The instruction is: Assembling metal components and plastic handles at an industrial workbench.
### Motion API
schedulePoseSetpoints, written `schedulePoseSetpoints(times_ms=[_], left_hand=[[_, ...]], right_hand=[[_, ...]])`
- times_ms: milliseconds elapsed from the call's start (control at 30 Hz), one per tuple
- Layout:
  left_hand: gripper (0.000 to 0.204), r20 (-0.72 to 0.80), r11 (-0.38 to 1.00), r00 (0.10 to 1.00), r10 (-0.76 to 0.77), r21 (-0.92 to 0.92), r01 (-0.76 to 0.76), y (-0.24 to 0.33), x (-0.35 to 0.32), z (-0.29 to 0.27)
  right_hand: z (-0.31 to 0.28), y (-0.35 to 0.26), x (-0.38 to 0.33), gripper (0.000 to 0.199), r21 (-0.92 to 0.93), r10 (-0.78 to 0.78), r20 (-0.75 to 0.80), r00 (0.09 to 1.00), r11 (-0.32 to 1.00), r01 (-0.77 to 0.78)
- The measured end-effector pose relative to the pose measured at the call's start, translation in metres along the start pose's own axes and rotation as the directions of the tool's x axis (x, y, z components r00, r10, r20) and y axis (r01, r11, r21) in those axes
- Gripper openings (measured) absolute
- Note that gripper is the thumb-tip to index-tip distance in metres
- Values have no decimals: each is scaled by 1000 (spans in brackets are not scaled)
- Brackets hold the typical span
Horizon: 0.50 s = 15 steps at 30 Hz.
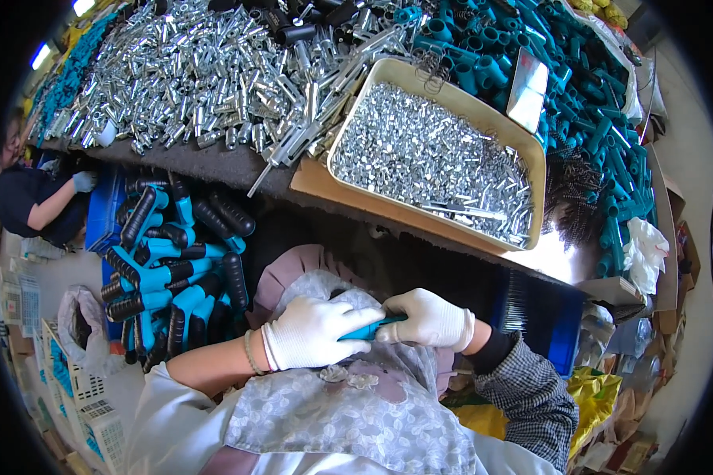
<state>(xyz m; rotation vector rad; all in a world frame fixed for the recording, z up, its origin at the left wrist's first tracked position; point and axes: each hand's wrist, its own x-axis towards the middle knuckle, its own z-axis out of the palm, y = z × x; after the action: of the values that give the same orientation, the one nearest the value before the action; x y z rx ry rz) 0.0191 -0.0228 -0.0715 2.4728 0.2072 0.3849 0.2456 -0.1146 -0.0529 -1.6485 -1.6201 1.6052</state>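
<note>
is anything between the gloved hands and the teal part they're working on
Nothing visible. Both gloved hands, left hand and right hand, already close directly on the teal part over the lap; only its middle shows between them.

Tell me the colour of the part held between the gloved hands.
Teal part, seen in the head view.

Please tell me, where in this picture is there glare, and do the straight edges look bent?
Head view: glare whitens the table corner beside the tray; the tray's and table's edges bow toward the dark round rim; both gloved hands, left and right, look sharp.
</note>
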Motion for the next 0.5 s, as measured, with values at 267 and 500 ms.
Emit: schedulePoseSetpoints(times_ms=[267,500], left_hand=[[49,-307,991,951,-16,119,55,-1,31,-37],[48,-295,990,946,-135,-69,120,9,25,-39]], right_hand=[[-48,-67,-1,27,-490,-439,-540,718,858,155],[-113,-44,40,12,-650,-440,-661,608,741,-170]])
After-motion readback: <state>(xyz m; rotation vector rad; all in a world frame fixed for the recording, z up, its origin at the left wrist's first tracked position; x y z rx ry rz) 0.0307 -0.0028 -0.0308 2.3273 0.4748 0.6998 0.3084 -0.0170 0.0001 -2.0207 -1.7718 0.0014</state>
